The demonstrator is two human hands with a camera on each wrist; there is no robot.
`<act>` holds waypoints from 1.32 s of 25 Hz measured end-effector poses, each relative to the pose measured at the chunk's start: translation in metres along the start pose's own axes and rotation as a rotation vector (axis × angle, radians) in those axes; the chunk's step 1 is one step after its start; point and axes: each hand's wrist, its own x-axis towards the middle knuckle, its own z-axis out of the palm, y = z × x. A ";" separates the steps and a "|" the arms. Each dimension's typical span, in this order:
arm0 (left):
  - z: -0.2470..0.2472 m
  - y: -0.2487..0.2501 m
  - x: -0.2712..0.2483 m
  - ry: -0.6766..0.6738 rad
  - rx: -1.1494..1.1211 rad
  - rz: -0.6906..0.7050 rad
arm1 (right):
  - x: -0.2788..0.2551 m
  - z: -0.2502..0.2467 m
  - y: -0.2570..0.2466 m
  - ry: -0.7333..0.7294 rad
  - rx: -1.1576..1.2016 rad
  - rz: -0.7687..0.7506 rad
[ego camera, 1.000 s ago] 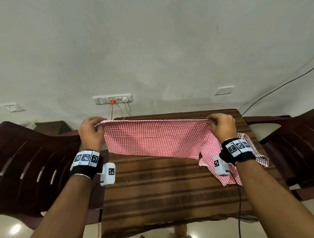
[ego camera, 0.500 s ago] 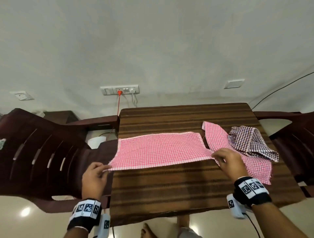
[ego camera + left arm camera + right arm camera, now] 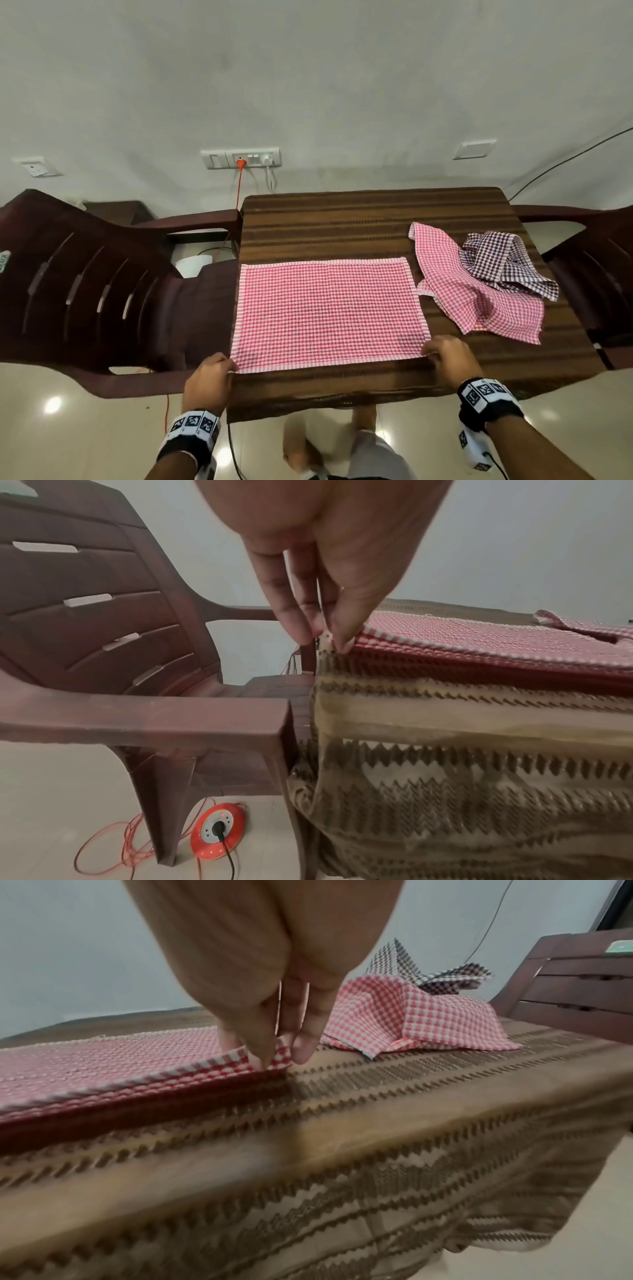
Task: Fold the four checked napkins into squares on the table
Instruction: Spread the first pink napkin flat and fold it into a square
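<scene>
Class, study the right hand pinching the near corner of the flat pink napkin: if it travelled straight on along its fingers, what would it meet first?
Probably the striped tablecloth directly beneath the right hand's fingertips.

1. Flat napkin: red-and-white small check, with a pale striped border.
2. Crumpled napkin: pink-and-white check.
3. Top napkin on that one: dark maroon-and-white check.
4. Tablecloth: brown, with darker stripes and zigzag bands.
5. Chairs: dark maroon.
6. Cord: orange.
7. Wall: off-white.
</scene>
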 end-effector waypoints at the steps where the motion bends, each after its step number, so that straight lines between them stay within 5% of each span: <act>1: 0.003 0.000 -0.003 -0.024 0.007 0.003 | -0.003 0.002 0.001 -0.017 -0.002 0.023; 5: 0.001 -0.002 -0.010 -0.092 0.030 0.014 | -0.015 0.002 -0.011 -0.080 -0.082 0.039; 7: -0.002 0.009 0.000 -0.024 0.018 0.080 | -0.012 0.003 -0.030 -0.032 -0.156 -0.039; 10: 0.004 0.058 0.030 0.066 0.051 0.264 | 0.007 0.017 -0.089 0.005 -0.176 -0.152; 15: 0.049 0.130 0.060 -0.059 0.192 0.443 | 0.037 0.069 -0.186 -0.114 -0.206 -0.238; 23: 0.089 0.094 0.070 -0.057 0.114 0.282 | 0.052 0.108 -0.139 -0.120 -0.266 -0.128; 29: 0.070 0.047 0.073 -0.009 0.046 -0.017 | 0.051 0.072 -0.051 -0.059 -0.232 0.206; 31: 0.056 0.056 0.086 0.001 0.029 -0.081 | 0.062 0.060 -0.064 -0.048 -0.216 0.239; 33: 0.047 0.088 0.107 -0.040 0.046 0.047 | 0.085 0.055 -0.105 -0.071 -0.195 0.116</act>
